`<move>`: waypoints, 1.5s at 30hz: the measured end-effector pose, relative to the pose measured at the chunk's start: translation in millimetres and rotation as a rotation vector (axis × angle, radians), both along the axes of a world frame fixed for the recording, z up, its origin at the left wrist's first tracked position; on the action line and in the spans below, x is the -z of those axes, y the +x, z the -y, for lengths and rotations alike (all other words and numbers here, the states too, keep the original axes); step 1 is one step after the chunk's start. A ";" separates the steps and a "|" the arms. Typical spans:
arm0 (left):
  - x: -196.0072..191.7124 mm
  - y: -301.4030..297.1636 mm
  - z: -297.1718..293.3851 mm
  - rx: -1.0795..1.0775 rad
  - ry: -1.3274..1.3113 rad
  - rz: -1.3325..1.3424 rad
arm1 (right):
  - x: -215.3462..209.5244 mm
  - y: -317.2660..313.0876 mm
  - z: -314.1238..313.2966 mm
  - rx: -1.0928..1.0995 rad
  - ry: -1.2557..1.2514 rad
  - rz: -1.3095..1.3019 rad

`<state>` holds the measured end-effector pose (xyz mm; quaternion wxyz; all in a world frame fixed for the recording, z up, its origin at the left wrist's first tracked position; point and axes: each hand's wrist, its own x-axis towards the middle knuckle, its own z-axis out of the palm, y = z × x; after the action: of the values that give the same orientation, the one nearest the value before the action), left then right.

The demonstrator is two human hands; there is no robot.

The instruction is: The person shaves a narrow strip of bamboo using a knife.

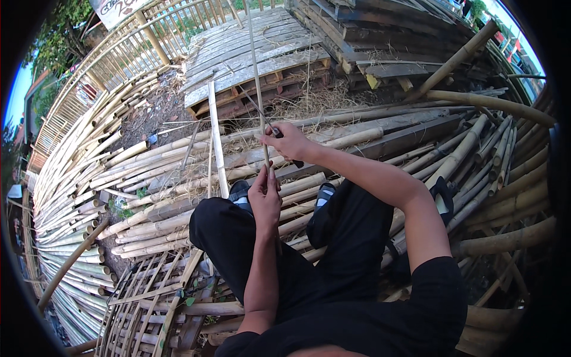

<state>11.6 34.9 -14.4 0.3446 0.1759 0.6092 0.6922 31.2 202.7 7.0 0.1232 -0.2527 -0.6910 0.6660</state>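
A long, thin bamboo strip [256, 65] runs upright in front of me, from the top edge down past my knees. My left hand [265, 195] is closed around its lower part, thumb and fingers pressed together. Just above, my right hand [289, 144] grips a knife [252, 101] by its dark handle. Its long, narrow blade points up and to the left, crossing the strip. The right fingers rest against the strip where the blade meets it. How deep the blade sits in the bamboo, I cannot tell.
Several bamboo poles [143, 178] lie stacked to the left and underfoot. A pale flat slat [216, 137] leans beside my left knee. Ahead stands a wooden pallet [250, 50], with stacked planks [392, 38] at its right. A bamboo fence [143, 38] closes the far left.
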 end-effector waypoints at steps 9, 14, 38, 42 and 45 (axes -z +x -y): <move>-5.8 6.9 -2.2 0.155 -0.073 -0.025 | -10.8 -9.7 -19.5 0.065 -0.147 -0.036; -16.1 17.2 -1.5 0.259 -0.007 0.251 | 14.9 -7.8 -45.1 0.005 -0.138 0.186; 6.1 26.4 -5.4 0.296 0.008 0.483 | 49.7 -4.1 -49.0 -0.078 0.222 0.587; 10.9 24.9 -4.3 0.303 -0.005 0.474 | 47.6 -3.2 -47.1 -0.104 0.263 0.601; 8.2 26.1 -5.6 0.306 -0.007 0.484 | 51.2 -3.4 -46.9 -0.093 0.323 0.645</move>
<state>37.7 40.6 -22.5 0.5810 0.0941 0.4782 0.6519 27.8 249.6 -44.2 -0.0933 -0.3954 -0.8015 0.4389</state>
